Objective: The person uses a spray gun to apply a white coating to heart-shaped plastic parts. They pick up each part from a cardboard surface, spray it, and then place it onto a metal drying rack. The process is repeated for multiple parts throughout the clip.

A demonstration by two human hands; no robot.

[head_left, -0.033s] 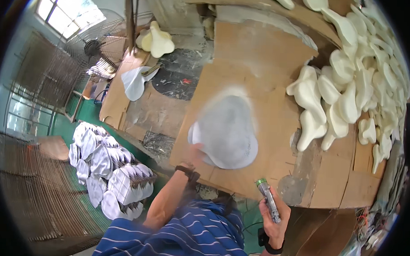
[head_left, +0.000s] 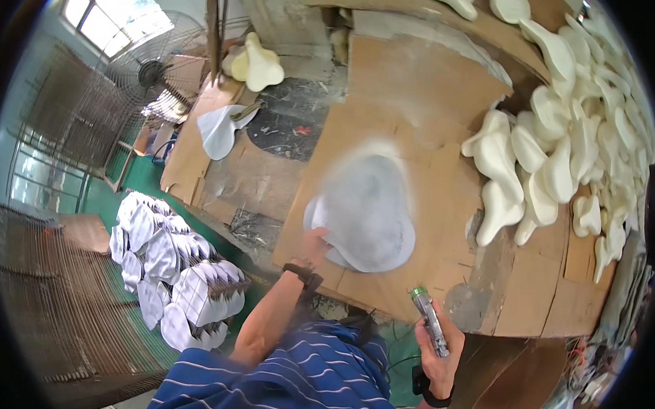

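A pale grey, saddle-shaped sheet (head_left: 367,209) lies flat on cardboard in front of me. A white edge of another sheet (head_left: 314,213) shows under its left side. At the lower left edge of the grey sheet, my left hand (head_left: 311,247) is closed on the rim, its fingertips somewhat blurred. Lower right of the sheet, my right hand (head_left: 440,345) is wrapped round a silver spray gun (head_left: 429,322) with a green end, pointing up toward the cardboard.
Cream foam saddle pads (head_left: 553,140) are heaped along the right. Left of the table, a wire rack (head_left: 216,298) holds several white covers. Another pale sheet (head_left: 218,132) lies far left, near more foam pads (head_left: 260,66). A fan (head_left: 152,72) stands beyond. Brown cardboard (head_left: 400,99) covers the table.
The view has shifted slightly, so the table's contents sit a little lower and further right. Both hands keep their places, the spray gun still in the right one.
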